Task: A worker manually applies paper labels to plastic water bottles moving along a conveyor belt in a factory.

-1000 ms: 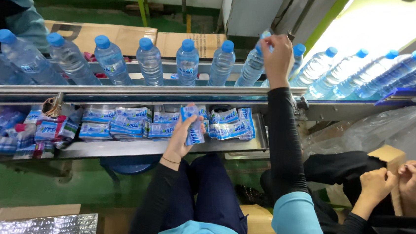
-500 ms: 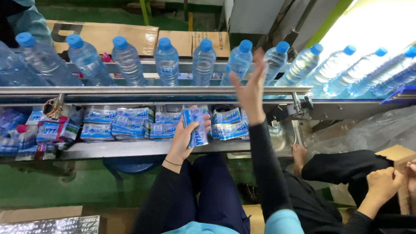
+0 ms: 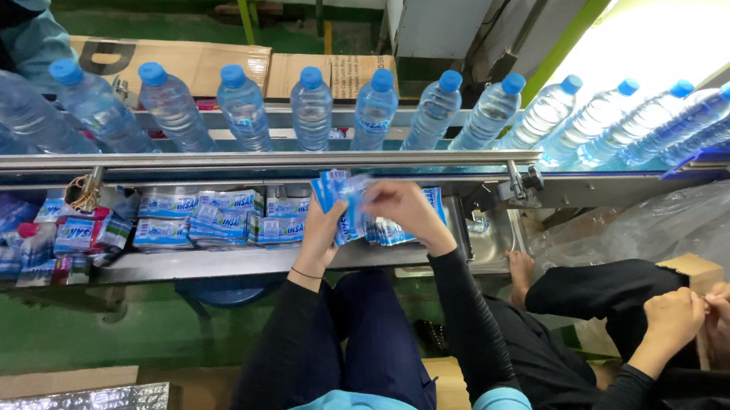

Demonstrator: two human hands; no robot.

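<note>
Twelve or so clear plastic water bottles with blue caps point(image 3: 375, 109) stand upright in a single row on the long steel conveyor rail point(image 3: 238, 162) that runs across in front of you, each near its neighbour. Below the rail, the shallow steel shelf point(image 3: 204, 262) carries flat stacks of blue-and-white printed label sleeves point(image 3: 218, 217) laid side by side, with looser, crumpled ones heaped toward its left end. At your right, a co-worker's two hands point(image 3: 697, 311) meet over a brown cardboard box point(image 3: 692, 267), well apart from yours. Your left hand point(image 3: 324, 230) rises from under the shelf's edge and grips a small fanned bundle of blue label sleeves point(image 3: 344, 196) just above the shelf, fingers pressed against its near face. Your right hand point(image 3: 399, 208) closes over the same bundle from the right, thumb and fingertips pinching its top sleeve. Both hands touch the bundle, just below the rail and the middle bottles.
</note>
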